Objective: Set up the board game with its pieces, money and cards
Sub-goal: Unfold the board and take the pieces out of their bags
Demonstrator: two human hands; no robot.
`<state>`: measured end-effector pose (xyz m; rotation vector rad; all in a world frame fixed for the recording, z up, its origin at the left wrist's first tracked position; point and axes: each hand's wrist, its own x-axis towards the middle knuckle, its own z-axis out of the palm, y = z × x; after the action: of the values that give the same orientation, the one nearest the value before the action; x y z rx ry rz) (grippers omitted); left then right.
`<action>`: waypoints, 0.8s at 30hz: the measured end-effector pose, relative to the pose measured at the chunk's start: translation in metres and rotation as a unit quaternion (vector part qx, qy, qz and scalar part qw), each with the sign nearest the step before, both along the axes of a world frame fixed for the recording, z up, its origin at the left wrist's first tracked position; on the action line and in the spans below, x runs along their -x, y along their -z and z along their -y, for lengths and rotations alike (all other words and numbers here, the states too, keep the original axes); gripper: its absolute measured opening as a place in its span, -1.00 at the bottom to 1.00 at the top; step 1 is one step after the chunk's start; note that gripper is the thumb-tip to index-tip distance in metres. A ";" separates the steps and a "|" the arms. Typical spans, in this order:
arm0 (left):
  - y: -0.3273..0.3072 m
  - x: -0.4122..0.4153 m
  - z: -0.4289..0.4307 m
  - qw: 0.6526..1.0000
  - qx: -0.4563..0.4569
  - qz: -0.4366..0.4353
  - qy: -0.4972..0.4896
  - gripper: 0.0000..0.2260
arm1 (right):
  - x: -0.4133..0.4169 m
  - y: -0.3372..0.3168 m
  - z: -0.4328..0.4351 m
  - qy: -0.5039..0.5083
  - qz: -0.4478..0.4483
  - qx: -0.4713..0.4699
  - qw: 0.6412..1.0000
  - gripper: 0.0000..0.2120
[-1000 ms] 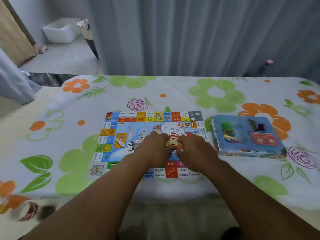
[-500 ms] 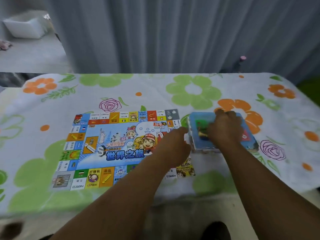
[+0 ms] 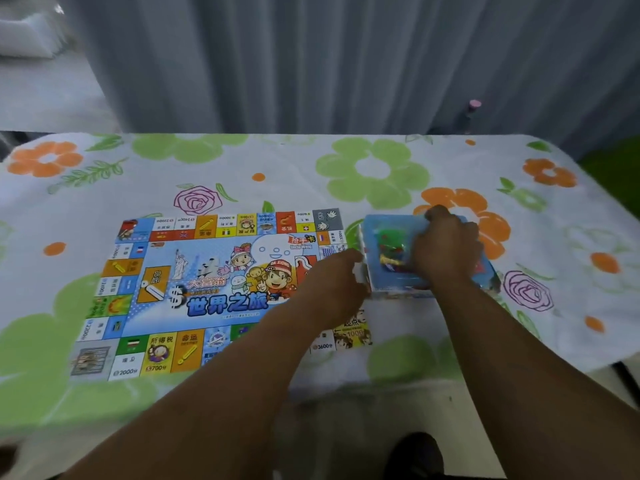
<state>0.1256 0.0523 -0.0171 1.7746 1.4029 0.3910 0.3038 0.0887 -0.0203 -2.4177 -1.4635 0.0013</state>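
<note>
Board (image 3: 214, 292) lies flat centre-left, box (image 3: 398, 289) just right of it; right hand (image 3: 446, 251) curls over box top, left hand (image 3: 332, 278) touches its left wall, grip unclear; best steady box, lift pieces out level.

Both bare forearms enter from the lower edge and reach forward over the desk, converging toward the right of centre. The left forearm runs diagonally up and to the right. The left hand (image 3: 332, 282) is seen from the back, knuckles up, with its fingers curled against the left side of the game box (image 3: 391, 282). Whether they actually grip it cannot be made out. The right forearm runs up more steeply, wrist roughly straight. The right hand (image 3: 446, 251) lies palm down on the box top, its fingers hooked over the far edge and holding it.
</note>
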 end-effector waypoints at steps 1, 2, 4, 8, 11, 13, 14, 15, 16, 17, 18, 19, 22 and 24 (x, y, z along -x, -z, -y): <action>0.000 0.000 0.000 1.000 0.000 0.001 -0.001 -0.64 | 0.000 -0.003 0.000 -0.006 -0.005 -0.013 1.000 -0.68; 0.000 0.001 -0.001 1.000 0.000 0.003 -0.002 -0.61 | 0.001 -0.007 -0.001 -0.014 -0.011 -0.026 1.000 -0.71; 0.002 0.002 -0.003 1.000 0.001 0.007 -0.009 -0.56 | 0.005 -0.017 -0.002 -0.040 -0.028 -0.057 0.997 -0.78; 0.001 0.009 -0.005 0.999 -0.003 0.028 -0.046 -0.55 | 0.025 -0.044 -0.003 -0.114 -0.066 -0.110 0.985 -0.88; -0.002 0.018 -0.009 0.995 -0.011 0.055 -0.087 -0.43 | 0.043 -0.061 -0.002 -0.170 -0.158 -0.094 0.968 -0.88; -0.004 0.030 -0.011 0.991 -0.024 0.059 -0.120 -0.25 | 0.059 -0.068 0.000 -0.210 -0.212 -0.061 0.952 -0.84; -0.006 0.036 -0.012 0.989 -0.031 0.053 -0.135 -0.12 | 0.068 -0.071 0.001 -0.228 -0.247 -0.040 0.941 -0.82; -0.007 0.046 -0.012 0.987 -0.040 0.042 -0.147 -0.01 | 0.079 -0.072 0.002 -0.244 -0.287 -0.018 0.926 -0.82; -0.008 0.055 -0.013 0.987 -0.050 0.033 -0.151 0.06 | 0.089 -0.073 0.003 -0.257 -0.321 0.003 0.912 -0.85; -0.009 0.066 -0.013 0.987 -0.053 0.031 -0.150 0.09 | 0.100 -0.073 0.004 -0.269 -0.345 0.021 0.899 -0.88; -0.009 0.075 -0.013 0.987 -0.047 0.040 -0.148 0.07 | 0.109 -0.072 0.004 -0.281 -0.361 0.037 0.888 -0.89; -0.010 0.089 -0.012 0.986 -0.037 0.055 -0.151 0.02 | 0.121 -0.070 0.004 -0.294 -0.376 0.049 0.878 -0.90; -0.008 0.122 -0.009 0.984 -0.043 0.026 -0.170 -0.27 | 0.145 -0.061 0.002 -0.311 -0.399 0.068 0.860 -0.90; -0.007 0.146 -0.005 0.981 -0.058 -0.023 -0.186 -0.44 | 0.161 -0.052 -0.002 -0.309 -0.408 0.083 0.855 -0.86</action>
<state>-0.0208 0.0572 -0.0097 1.6163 1.7813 0.6429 0.1424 0.0905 0.0317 -1.5529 -1.7075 1.1723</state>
